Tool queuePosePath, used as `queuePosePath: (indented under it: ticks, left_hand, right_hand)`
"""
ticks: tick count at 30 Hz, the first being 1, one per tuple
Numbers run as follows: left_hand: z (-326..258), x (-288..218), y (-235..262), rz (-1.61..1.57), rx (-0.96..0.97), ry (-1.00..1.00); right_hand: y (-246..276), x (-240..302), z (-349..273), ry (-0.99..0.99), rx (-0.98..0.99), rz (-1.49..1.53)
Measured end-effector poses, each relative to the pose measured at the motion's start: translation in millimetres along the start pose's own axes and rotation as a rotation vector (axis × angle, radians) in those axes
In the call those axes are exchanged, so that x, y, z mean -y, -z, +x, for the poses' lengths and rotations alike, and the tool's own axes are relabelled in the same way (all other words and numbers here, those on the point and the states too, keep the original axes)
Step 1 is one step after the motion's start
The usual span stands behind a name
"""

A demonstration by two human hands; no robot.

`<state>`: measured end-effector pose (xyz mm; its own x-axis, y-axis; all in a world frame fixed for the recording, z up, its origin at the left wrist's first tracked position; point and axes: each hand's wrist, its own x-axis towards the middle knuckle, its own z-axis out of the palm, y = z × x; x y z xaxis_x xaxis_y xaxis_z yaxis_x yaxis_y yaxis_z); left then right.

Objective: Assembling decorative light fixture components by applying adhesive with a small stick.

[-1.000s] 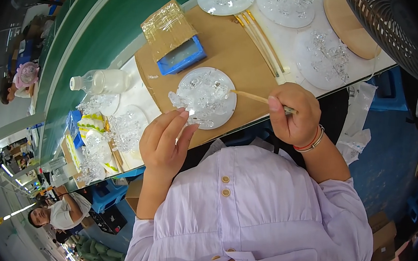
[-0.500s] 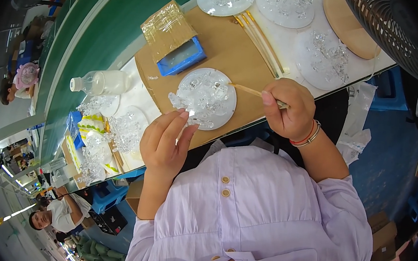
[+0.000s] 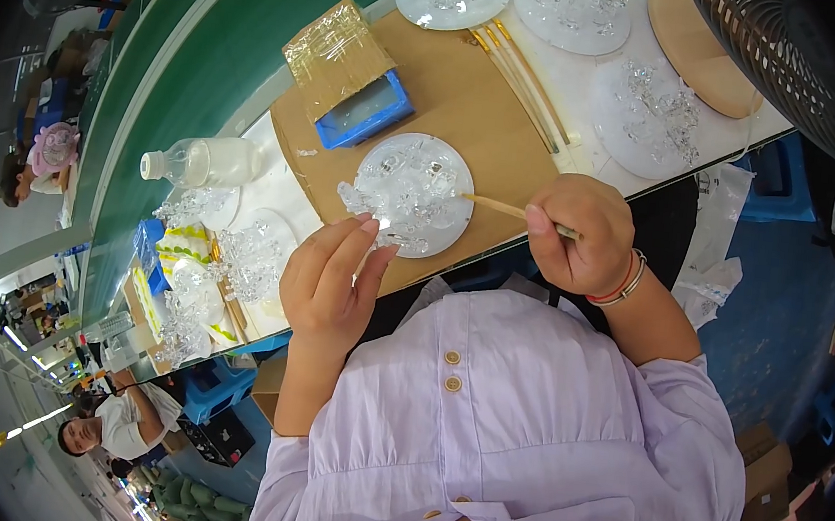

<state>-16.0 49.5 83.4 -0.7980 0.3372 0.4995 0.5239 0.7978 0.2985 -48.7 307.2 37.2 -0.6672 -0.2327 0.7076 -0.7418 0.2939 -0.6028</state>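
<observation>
White table [image 3: 576,80] under brown cardboard [image 3: 453,103], plastic bottle [image 3: 211,162], white discs [image 3: 613,114]

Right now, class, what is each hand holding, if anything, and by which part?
The right hand pinches a stick near the end away from the disc. The left hand is at the disc's edge; whether it grips anything cannot be told.

Disc [image 3: 455,232] milky white, its clustered pieces [image 3: 401,199] colourless and see-through; brush [image 3: 501,207] straw-yellow, cardboard sheet [image 3: 494,97] plain tan-brown, tray [image 3: 367,134] bright blue at the rim. Shirt [image 3: 544,403] pale lilac, unpatterned, with golden-brown buttons [image 3: 452,357]; one wrist band [image 3: 628,276] red, the bangle [image 3: 638,279] beside it silvery. Green surface [image 3: 188,88] beyond, edged by a whitish stripe; floor [image 3: 765,304] blue; stool [image 3: 779,180] blue.
</observation>
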Motion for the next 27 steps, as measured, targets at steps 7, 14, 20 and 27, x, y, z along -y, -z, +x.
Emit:
queuePosePath:
  ticks: [7,14,20,27]
  left_hand:
    - [-1,-1,1,0.000,0.023,0.023]
    - [2,3,6,0.089,0.010,-0.003]
    - [2,7,7,0.079,0.025,-0.003]
    - [3,11,11,0.009,0.071,0.048]
  right_hand:
    - [-3,-3,3,0.007,-0.054,-0.016]
    - [-2,-2,3,0.004,-0.029,0.007]
    - [-4,0,2,0.007,-0.012,0.040]
    - [-2,2,4,0.006,-0.071,0.036]
